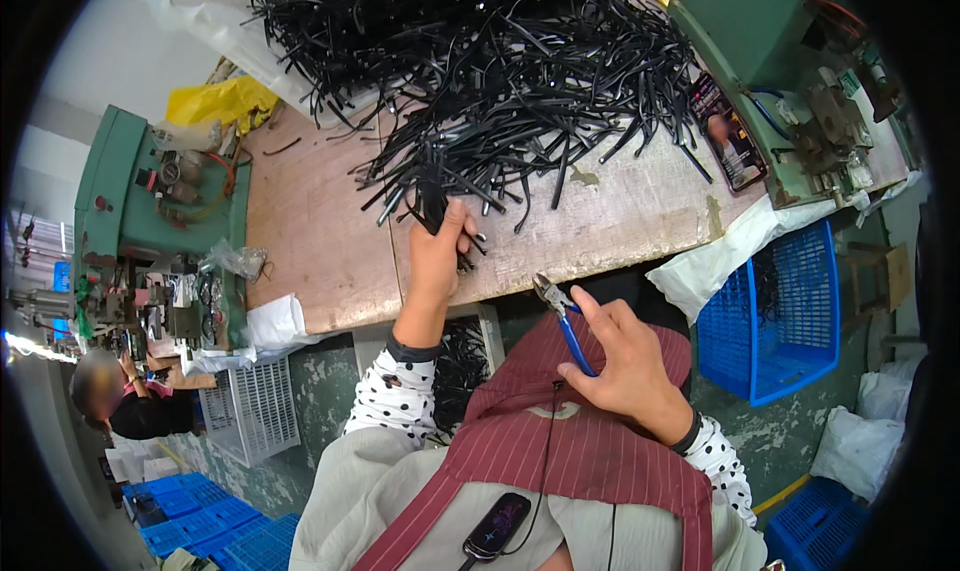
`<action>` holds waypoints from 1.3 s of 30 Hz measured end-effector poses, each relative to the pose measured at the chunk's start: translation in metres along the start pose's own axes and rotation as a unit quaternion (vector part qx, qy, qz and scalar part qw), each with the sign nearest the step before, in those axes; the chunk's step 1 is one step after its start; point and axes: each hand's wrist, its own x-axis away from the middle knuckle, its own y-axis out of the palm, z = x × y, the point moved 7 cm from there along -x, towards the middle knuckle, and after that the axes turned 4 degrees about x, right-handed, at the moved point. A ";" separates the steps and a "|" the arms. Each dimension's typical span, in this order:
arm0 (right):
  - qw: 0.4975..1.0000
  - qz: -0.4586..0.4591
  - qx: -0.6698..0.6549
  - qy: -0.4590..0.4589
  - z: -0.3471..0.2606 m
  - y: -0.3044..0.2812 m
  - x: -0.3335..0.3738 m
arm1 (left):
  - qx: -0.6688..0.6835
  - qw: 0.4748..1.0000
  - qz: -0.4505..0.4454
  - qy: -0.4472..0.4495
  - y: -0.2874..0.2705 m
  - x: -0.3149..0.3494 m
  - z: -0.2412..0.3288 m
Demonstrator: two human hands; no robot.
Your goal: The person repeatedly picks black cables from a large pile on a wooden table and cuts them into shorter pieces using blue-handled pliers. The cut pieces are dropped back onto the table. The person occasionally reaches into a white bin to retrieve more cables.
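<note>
My left hand (438,254) reaches up to the edge of a big heap of thin black strips (480,61) on the wooden bench (320,231) and is closed around a small bunch of black strips (432,203). My right hand (622,363) stays low over my lap, gripping blue-handled pliers (562,316) with the jaws pointing up-left toward the bench edge. A dark red striped apron (560,441) covers my lap below both hands.
A green machine (790,81) stands at the right of the bench, another green machine (140,221) at the left. A blue crate (775,321) sits below right, a white basket (252,411) below left. Another person (120,401) is at far left.
</note>
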 end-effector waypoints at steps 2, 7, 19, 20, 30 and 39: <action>0.999 0.012 0.019 -0.022 -0.006 -0.006 -0.006 | 0.180 0.979 -0.062 -0.072 0.018 0.009 0.005; 0.994 0.025 0.058 -0.085 -0.027 -0.012 -0.015 | 0.349 0.901 -0.207 -0.150 0.048 0.032 0.020; 0.992 0.006 0.089 -0.094 -0.028 -0.006 -0.011 | 0.357 0.871 -0.293 -0.167 0.059 0.040 0.019; 0.991 0.006 0.090 -0.097 -0.027 -0.004 -0.011 | 0.353 0.874 -0.289 -0.169 0.058 0.040 0.018; 0.998 -0.021 -0.048 -0.032 -0.006 0.010 -0.003 | 0.259 0.960 -0.057 0.091 0.046 0.065 0.036; 0.986 -0.083 -0.143 0.017 0.001 0.021 -0.002 | 0.080 0.953 0.033 0.291 0.049 0.090 0.049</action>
